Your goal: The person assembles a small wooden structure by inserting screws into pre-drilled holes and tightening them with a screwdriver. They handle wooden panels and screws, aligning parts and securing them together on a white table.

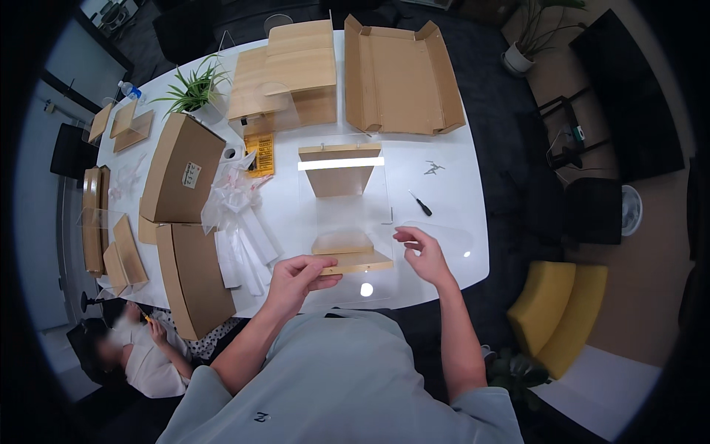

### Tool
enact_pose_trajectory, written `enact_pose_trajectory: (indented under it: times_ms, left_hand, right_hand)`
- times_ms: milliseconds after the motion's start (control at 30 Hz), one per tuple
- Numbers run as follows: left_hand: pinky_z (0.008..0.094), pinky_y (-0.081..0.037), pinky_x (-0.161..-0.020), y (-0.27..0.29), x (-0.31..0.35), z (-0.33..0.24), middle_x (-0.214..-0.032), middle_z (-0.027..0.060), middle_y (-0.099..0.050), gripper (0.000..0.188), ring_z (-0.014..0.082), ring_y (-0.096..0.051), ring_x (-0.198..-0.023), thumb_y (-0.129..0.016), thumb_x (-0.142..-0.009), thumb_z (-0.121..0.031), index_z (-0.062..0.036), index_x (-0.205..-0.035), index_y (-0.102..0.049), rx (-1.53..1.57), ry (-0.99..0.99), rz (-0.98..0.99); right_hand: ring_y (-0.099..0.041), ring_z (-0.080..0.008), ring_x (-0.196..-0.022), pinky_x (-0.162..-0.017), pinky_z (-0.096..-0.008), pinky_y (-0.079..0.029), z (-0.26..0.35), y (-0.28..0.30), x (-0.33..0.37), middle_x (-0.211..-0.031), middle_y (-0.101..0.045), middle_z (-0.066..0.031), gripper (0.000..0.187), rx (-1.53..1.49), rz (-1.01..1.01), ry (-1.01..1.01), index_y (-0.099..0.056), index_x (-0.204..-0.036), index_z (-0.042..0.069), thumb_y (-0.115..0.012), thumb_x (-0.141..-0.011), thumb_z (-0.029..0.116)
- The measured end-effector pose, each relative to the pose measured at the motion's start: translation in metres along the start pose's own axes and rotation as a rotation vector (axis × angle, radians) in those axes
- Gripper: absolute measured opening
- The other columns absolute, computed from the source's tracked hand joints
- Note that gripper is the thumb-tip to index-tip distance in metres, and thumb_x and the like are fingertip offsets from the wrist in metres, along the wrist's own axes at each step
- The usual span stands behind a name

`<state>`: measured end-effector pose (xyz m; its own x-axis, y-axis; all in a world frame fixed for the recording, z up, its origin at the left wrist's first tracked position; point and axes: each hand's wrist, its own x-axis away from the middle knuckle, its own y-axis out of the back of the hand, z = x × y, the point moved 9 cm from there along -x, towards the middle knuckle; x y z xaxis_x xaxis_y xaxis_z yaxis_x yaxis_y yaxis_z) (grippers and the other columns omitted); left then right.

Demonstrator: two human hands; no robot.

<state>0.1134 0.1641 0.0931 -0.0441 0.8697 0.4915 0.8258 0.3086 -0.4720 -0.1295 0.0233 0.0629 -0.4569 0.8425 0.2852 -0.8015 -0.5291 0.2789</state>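
My left hand (299,280) grips the left end of a light wooden board (359,264) near the table's front edge, thumb on top. To its right my right hand (425,257) hovers with fingers bent and apart, nothing visible in them. A clear plastic sheet (340,214) stretches from this board to a second wooden board (340,177) standing farther away. Close to my right fingertips lies a small L-shaped hex key (389,216). A black-handled screwdriver (422,206) rests farther right, with several small metal pieces (433,169) beyond it.
An open cardboard box (403,81) and wooden panels (299,55) occupy the table's far side. Left are a potted plant (196,92), upright cardboard boxes (181,174), plastic wrapping (233,196) and a yellow packet (259,154). Another person (151,355) sits at lower left; a yellow seat (555,311) is right.
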Motion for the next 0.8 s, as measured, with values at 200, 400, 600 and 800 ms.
enact_pose_trajectory:
  times_ms: [200, 400, 600, 800]
  left_hand:
    - [0.0418, -0.065, -0.09, 0.001, -0.005, 0.0, -0.118, 0.0222, -0.07, 0.022, 0.0335, -0.075, -0.098, -0.058, -0.104, -0.007, 0.0088, -0.112, -0.07, -0.02, 0.007, -0.015]
    - [0.0467, -0.063, -0.094, 0.01, -0.001, -0.005, -0.118, 0.0234, -0.069, 0.02, 0.0322, -0.072, -0.102, -0.058, -0.102, -0.004, 0.0099, -0.109, -0.071, -0.009, 0.02, -0.046]
    - [0.0487, -0.065, -0.088, 0.014, 0.003, -0.006, -0.115, 0.0255, -0.069, 0.018, 0.0344, -0.073, -0.099, -0.063, -0.1, -0.006, 0.0087, -0.104, -0.073, 0.003, 0.028, -0.07]
    - [0.0492, -0.066, -0.085, 0.016, 0.005, -0.004, -0.112, 0.0263, -0.069, 0.017, 0.0358, -0.073, -0.099, -0.066, -0.098, -0.006, 0.0081, -0.104, -0.073, 0.014, 0.103, -0.088]
  right_hand:
    - [-0.071, -0.029, -0.106, -0.092, -0.0411, -0.057, -0.112, 0.097, -0.084, -0.107, -0.075, -0.014, 0.036, 0.444, -0.275, -0.308, -0.067, -0.126, 0.007, -0.065, -0.09, 0.01]
    - [-0.068, -0.0342, -0.111, -0.093, -0.0471, -0.056, -0.137, 0.135, -0.16, -0.119, -0.069, -0.0165, 0.035, 0.822, -0.297, -0.387, -0.067, -0.125, 0.01, -0.07, -0.091, 0.019]
    - [-0.068, -0.0353, -0.104, -0.088, -0.0483, -0.056, -0.16, 0.147, -0.215, -0.107, -0.068, -0.0157, 0.026, 0.916, -0.41, -0.315, -0.068, -0.119, 0.01, -0.066, -0.094, 0.016]
    - [-0.069, -0.0342, -0.103, -0.084, -0.0458, -0.059, -0.178, 0.133, -0.249, -0.108, -0.068, -0.015, 0.024, 1.134, -0.225, -0.234, -0.068, -0.113, 0.008, -0.057, -0.092, 0.005]
